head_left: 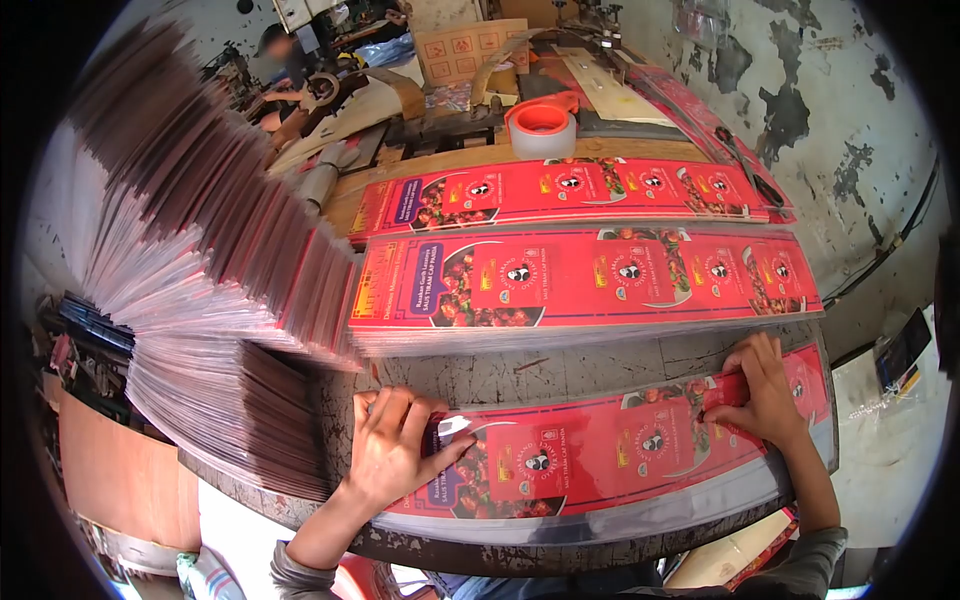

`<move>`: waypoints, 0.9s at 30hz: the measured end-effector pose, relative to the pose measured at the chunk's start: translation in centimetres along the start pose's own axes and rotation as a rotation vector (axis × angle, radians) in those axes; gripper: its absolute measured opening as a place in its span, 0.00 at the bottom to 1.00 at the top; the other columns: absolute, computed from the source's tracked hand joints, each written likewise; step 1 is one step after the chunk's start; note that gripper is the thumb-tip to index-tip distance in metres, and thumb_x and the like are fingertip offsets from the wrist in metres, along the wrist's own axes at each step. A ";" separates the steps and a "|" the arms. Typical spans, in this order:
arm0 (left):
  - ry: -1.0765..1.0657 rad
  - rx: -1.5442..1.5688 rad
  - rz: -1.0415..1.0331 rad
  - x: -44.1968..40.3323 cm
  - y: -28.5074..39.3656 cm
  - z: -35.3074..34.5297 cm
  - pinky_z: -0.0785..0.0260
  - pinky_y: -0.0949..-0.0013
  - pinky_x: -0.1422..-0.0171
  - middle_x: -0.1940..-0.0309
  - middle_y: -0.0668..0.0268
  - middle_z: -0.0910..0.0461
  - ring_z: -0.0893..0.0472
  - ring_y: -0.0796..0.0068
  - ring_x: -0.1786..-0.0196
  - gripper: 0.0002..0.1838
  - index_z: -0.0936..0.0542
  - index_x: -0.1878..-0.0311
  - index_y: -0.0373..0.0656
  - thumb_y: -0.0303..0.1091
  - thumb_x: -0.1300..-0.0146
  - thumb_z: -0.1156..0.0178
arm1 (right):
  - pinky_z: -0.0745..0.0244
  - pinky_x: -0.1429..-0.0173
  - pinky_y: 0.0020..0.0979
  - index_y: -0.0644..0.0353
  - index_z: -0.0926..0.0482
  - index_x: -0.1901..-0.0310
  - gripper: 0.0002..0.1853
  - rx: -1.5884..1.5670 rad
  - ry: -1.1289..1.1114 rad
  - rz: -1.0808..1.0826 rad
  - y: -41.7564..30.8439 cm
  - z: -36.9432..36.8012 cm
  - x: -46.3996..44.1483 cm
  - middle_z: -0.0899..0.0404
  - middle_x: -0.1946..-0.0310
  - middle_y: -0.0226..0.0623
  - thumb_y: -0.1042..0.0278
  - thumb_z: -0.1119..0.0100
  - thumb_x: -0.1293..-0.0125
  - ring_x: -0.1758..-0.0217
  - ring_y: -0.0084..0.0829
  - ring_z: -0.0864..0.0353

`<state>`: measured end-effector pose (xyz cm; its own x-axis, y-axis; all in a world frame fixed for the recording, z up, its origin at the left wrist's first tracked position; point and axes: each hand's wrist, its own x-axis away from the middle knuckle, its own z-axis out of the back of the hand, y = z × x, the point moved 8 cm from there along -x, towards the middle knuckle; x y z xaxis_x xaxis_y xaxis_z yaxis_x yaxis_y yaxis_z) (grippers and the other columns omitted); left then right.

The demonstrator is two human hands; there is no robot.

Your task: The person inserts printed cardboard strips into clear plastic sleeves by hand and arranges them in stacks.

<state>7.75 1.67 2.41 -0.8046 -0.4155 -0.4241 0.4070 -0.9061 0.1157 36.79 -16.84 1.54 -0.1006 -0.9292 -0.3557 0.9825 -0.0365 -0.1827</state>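
- Lying flat along the near edge of the scratched bench point(500, 372): a long stack of red printed strips point(600, 430), with clear film showing along its near side.
- Resting the left grip point(385, 450) near the stack's left end, holding thumb and fingers apart, pressing the thumb lightly on the glossy face.
- Curling the right grip point(765, 400) over the far edge towards the right end, laying the thumb on the printed face; showing too little to tell whether clamped on a strip.
- Probably calling for light, even pressure at both ends, squaring long edges together, and avoiding bowing or creasing, given likely slipping of slick film.
- Standing to the left: a tall fanned pile point(200, 290), probably best handled around without bumping.
- Lying beyond: a thicker middle stack point(580, 270), then a farther stack point(530, 190).
- Sitting behind those: a red-centred tape roll point(543, 130).
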 end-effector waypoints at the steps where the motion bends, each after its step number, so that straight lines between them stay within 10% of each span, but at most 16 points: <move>1: 0.001 0.000 0.000 0.0 0.0 0.0 0.42 0.63 0.55 0.70 0.66 0.26 0.26 0.65 0.65 0.22 0.24 0.65 0.44 0.45 0.59 0.27 | 0.42 0.53 0.40 0.58 0.32 0.63 0.34 0.001 0.001 0.001 -0.1 0.0 0.0 0.34 0.64 0.38 0.48 0.24 0.69 0.59 0.41 0.35; 27: -0.011 0.060 -0.026 -0.1 -0.1 -0.5 0.40 0.63 0.57 0.72 0.68 0.29 0.27 0.67 0.65 0.11 0.28 0.68 0.44 0.34 0.49 0.34 | 0.43 0.59 0.38 0.59 0.35 0.70 0.13 -0.130 0.054 -0.005 -0.2 0.4 -0.3 0.33 0.70 0.40 0.72 0.37 0.47 0.66 0.41 0.35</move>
<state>7.96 1.88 2.01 -0.8193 -0.3928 -0.4178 0.3597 -0.9194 0.1591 36.65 -16.69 2.10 -0.1177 -0.9077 -0.4028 0.9537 0.0098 -0.3006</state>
